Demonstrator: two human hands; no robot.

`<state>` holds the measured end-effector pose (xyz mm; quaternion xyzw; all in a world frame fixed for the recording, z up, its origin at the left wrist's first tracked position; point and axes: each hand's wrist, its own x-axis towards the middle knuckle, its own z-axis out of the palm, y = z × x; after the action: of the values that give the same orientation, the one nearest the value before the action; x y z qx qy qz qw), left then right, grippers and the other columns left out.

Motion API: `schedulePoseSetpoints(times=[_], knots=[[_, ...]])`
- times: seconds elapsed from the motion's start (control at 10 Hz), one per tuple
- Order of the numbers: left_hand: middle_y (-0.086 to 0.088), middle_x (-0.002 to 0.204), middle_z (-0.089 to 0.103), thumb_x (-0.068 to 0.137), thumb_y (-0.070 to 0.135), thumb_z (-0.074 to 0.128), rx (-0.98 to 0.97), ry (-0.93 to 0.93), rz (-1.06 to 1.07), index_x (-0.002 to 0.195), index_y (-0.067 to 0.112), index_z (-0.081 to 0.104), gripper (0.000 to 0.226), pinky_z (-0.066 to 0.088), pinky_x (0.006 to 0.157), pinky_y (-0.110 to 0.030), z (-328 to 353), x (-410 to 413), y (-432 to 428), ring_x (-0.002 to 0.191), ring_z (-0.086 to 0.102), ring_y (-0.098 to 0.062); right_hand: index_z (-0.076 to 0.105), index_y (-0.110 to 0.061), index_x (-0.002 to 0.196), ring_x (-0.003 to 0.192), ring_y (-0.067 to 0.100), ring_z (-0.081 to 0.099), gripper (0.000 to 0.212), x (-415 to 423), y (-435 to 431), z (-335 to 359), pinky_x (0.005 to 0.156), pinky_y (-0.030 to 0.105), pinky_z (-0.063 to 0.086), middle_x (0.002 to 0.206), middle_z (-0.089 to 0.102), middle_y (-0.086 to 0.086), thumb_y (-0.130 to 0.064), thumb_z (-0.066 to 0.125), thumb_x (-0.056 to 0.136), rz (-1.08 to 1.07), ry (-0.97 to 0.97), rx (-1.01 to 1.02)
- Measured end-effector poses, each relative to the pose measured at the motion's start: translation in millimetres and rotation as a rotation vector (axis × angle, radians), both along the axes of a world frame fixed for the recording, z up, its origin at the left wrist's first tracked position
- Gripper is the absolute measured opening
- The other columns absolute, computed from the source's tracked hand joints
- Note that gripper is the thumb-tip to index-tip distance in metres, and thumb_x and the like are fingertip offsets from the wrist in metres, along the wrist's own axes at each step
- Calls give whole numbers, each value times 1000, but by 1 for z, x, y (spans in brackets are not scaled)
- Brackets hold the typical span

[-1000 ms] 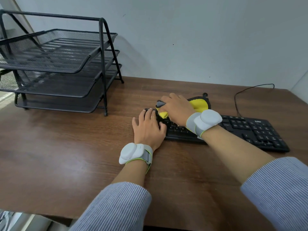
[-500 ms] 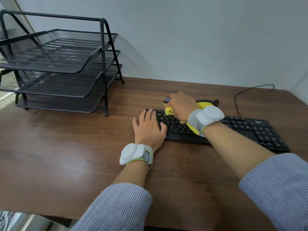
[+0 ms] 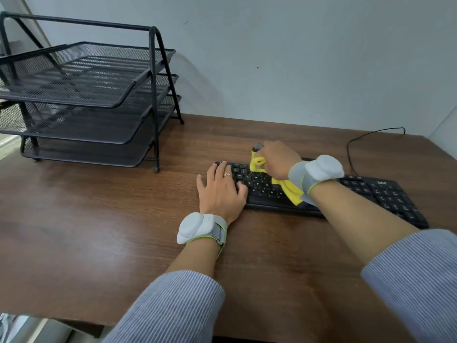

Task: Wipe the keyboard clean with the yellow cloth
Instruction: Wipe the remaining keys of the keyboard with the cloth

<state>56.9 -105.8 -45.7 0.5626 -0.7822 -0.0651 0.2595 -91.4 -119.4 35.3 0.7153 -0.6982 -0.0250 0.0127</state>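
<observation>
A black keyboard (image 3: 380,191) lies across the right half of the wooden desk (image 3: 99,231). My left hand (image 3: 220,190) rests flat on the keyboard's left end, fingers straight. My right hand (image 3: 277,158) grips the yellow cloth (image 3: 289,190) over the letter keys near the keyboard's far edge. One end of the cloth trails down under my right wrist toward the near edge, and a small grey part shows at my fingertips. My right forearm hides the middle keys.
A black three-tier mesh paper tray (image 3: 81,100) stands at the back left of the desk. The keyboard's black cable (image 3: 366,137) loops along the wall at the back right. A pale wall closes the far side.
My right hand has slid the cloth to the right and slightly away along the keys, and more cloth now trails under the wrist. The left hand has stayed put.
</observation>
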Motion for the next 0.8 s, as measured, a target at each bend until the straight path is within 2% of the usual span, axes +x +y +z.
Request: schedulePoseSetpoints(times=[0.1,0.2,0.4,0.5,0.6,0.7,0.8], knots=[[-1,151,32,90,33,38,-1,-2,-2,140,11,38,54,12,112,-50,0,0,0,141,18,-17,60,-7,108,113,36,45,22,-1,2,2,86,40,44,118,49,16,-18,49,93,15,3,-44],[-1,151,33,90,34,37,0,0,-4,140,11,38,54,12,112,-50,0,0,0,141,18,-16,61,-14,110,112,35,44,24,16,-2,-4,83,39,40,118,49,13,-10,50,90,109,58,-108],[0,151,32,90,34,37,4,5,-5,140,11,38,55,13,112,-49,0,-1,-1,141,18,-16,60,-15,116,115,32,40,33,23,-14,-7,86,39,38,122,46,10,-4,51,86,112,155,-186],[-1,151,32,89,34,38,6,5,-8,140,10,37,56,14,112,-50,0,-1,-2,141,18,-16,62,-16,112,109,32,41,32,22,-14,-5,76,36,34,116,48,10,-2,50,86,187,163,-157],[-1,151,33,90,34,38,5,2,-10,140,10,37,56,15,112,-49,0,0,-1,141,18,-17,61,-14,115,110,31,41,32,24,-15,-3,77,35,34,117,48,9,-3,50,87,200,199,-152],[-1,151,32,90,34,37,9,5,-8,140,10,37,55,14,112,-49,0,0,0,141,18,-16,59,-12,117,115,31,41,33,28,-16,-7,83,38,39,121,47,10,-2,51,86,113,192,-176],[-1,151,32,90,34,37,11,8,-11,140,10,37,55,14,113,-49,1,0,0,141,18,-16,60,-15,117,114,32,41,35,25,-14,-10,83,38,38,120,46,10,-1,51,86,121,148,-187]])
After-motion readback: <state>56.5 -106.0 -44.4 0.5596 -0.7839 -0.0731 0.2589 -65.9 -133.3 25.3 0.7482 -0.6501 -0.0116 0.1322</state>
